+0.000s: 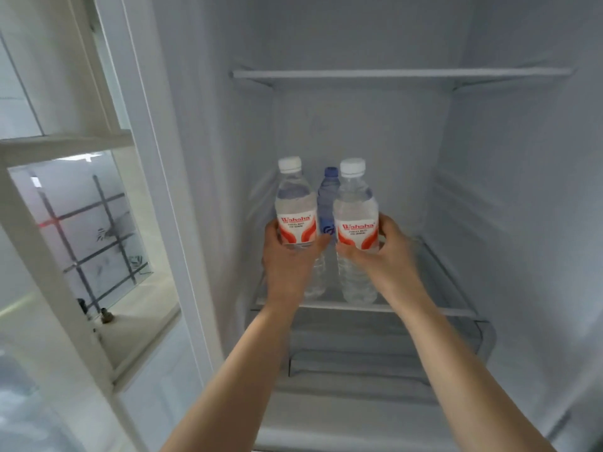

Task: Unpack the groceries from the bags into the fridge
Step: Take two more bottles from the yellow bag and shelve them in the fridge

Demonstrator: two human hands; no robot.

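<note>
Hands reach in over the glass shelf (450,309): left hand (287,256) wraps one red-label bottle (296,207), right hand (381,249) wraps another (355,223), both above the shelf's front. Behind them stands a blue bottle (328,203); crowding could topple it.

Clear glass fridge shelf with white front trim (424,310), bearing three upright plastic water bottles: two white-capped, red-and-white labelled ones (296,203) (355,207) in front, a bluish, blue-capped one (328,194) between, behind.
</note>
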